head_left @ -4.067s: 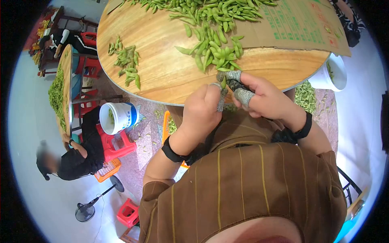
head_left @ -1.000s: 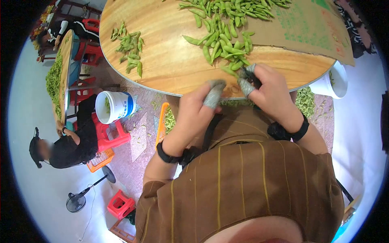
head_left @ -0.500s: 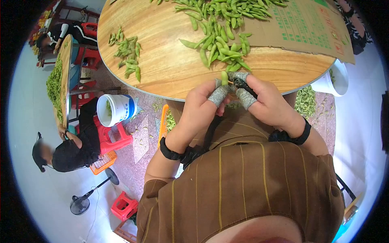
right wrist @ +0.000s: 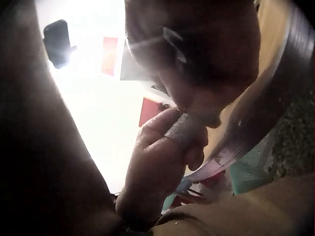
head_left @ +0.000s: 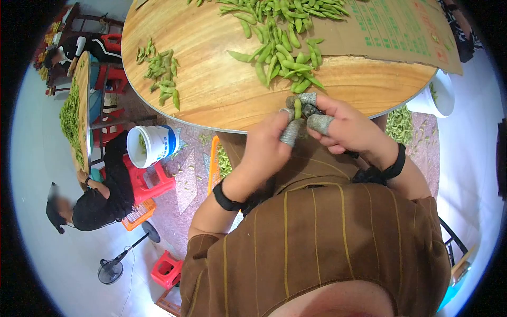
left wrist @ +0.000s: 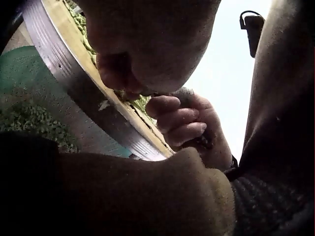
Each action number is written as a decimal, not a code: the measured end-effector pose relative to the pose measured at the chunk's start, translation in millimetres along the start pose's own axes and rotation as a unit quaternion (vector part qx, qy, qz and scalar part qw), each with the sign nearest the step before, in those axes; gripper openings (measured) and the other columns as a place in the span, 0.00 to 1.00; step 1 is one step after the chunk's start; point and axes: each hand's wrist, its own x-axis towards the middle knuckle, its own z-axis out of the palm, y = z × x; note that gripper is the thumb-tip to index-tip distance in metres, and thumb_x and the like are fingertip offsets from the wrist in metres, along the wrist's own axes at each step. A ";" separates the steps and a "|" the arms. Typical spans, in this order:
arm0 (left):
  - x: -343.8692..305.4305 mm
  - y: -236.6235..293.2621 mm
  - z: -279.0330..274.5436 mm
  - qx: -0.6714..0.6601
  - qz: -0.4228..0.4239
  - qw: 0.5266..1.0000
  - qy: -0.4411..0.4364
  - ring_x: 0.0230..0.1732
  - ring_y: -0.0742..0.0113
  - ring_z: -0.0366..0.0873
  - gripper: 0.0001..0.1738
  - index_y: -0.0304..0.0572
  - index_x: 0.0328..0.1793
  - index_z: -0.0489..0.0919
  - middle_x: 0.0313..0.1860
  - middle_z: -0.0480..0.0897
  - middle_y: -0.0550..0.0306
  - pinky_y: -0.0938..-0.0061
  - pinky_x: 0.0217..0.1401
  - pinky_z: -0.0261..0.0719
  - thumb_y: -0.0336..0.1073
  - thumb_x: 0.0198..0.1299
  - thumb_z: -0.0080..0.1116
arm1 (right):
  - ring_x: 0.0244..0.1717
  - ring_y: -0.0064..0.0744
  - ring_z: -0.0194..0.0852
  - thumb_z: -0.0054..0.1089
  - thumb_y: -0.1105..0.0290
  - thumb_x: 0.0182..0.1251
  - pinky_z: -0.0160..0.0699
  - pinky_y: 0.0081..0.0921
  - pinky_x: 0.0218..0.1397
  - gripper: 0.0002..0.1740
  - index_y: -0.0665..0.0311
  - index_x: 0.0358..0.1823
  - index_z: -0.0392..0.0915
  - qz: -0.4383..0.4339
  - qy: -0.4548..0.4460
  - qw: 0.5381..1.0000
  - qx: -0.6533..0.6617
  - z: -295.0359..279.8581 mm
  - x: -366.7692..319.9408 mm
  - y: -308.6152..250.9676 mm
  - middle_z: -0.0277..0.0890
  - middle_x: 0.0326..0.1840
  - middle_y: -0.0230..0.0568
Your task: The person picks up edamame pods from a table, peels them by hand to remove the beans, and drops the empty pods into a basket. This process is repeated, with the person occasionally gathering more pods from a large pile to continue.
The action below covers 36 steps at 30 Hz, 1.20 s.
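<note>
In the head view my left hand (head_left: 268, 136) pinches a green edamame pod (head_left: 298, 109) upright between wrapped thumb and finger, just off the table's near edge. My right hand (head_left: 346, 126) meets it from the other side, its grey-wrapped fingertips (head_left: 307, 99) at the pod's upper end. Something black shows among the right fingers. Just beyond the hands lies the near end of a pod heap (head_left: 285, 61). The left wrist view shows the curled fingers of the right hand (left wrist: 184, 118); in the right wrist view the left hand (right wrist: 160, 152) appears dark, and the pod is hidden.
The round wooden table (head_left: 211, 79) bears a cardboard sheet (head_left: 391, 31) and a smaller pod pile (head_left: 162, 74). White buckets (head_left: 153, 147) (head_left: 435, 95) stand at both sides. An orange crate (head_left: 214, 164) stands below left; pods litter the floor (head_left: 398, 124). Another person (head_left: 100, 203) sits at a second table.
One second ago the right hand was at the heap, apart from the left. It has come back to the left hand, and both are now together at a pod.
</note>
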 end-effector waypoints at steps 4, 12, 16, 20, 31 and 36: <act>4.3 -9.6 -20.7 -0.768 -0.300 0.531 -0.197 0.20 0.75 0.71 0.10 0.38 0.45 0.79 0.26 0.78 0.61 0.81 0.24 0.70 0.36 0.69 0.51 | 0.16 0.10 0.50 0.40 0.77 0.64 0.54 0.10 0.17 0.24 0.54 0.61 0.66 0.041 -0.095 0.989 0.110 -5.2 -10.4 -11.5 0.66 0.30 0.26; 10.2 5.8 -10.7 0.019 -0.004 1.000 0.003 0.24 0.44 0.74 0.09 0.39 0.35 0.75 0.23 0.74 0.43 0.62 0.26 0.73 0.26 0.45 0.60 | 0.15 0.12 0.53 0.41 0.78 0.62 0.56 0.12 0.15 0.24 0.56 0.60 0.67 -0.080 0.032 0.994 -0.073 11.3 -6.0 2.4 0.67 0.30 0.27; 9.3 12.8 -15.8 -0.219 -0.140 0.965 -0.044 0.20 0.60 0.73 0.04 0.38 0.36 0.74 0.22 0.73 0.55 0.69 0.23 0.71 0.30 0.59 0.55 | 0.16 0.13 0.55 0.41 0.78 0.62 0.58 0.12 0.16 0.23 0.56 0.59 0.67 -0.084 0.023 0.995 -0.056 7.2 -4.7 4.9 0.67 0.30 0.27; 9.6 4.0 -21.8 -0.716 -0.393 0.564 -0.124 0.20 0.77 0.68 0.07 0.36 0.42 0.74 0.25 0.73 0.63 0.77 0.22 0.69 0.31 0.69 0.45 | 0.19 0.17 0.62 0.43 0.77 0.62 0.62 0.15 0.18 0.22 0.57 0.59 0.68 -0.034 0.003 0.999 0.022 -5.5 -6.1 8.7 0.69 0.30 0.30; 7.4 10.8 -28.9 -0.347 -0.204 0.876 -0.264 0.26 0.73 0.74 0.07 0.36 0.41 0.73 0.28 0.77 0.60 0.78 0.30 0.74 0.22 0.59 0.44 | 0.38 0.56 0.75 0.63 0.70 0.51 0.75 0.43 0.39 0.15 0.67 0.39 0.71 -0.334 0.159 0.743 -0.558 -3.7 3.1 17.9 0.74 0.34 0.53; 2.0 14.0 -16.6 -0.193 -0.068 0.961 -0.186 0.31 0.48 0.78 0.13 0.35 0.41 0.73 0.28 0.77 0.43 0.64 0.35 0.75 0.20 0.45 0.49 | 0.36 0.55 0.74 0.66 0.70 0.46 0.76 0.43 0.38 0.17 0.67 0.35 0.69 -0.329 0.188 0.708 -0.596 8.3 2.1 30.2 0.72 0.33 0.52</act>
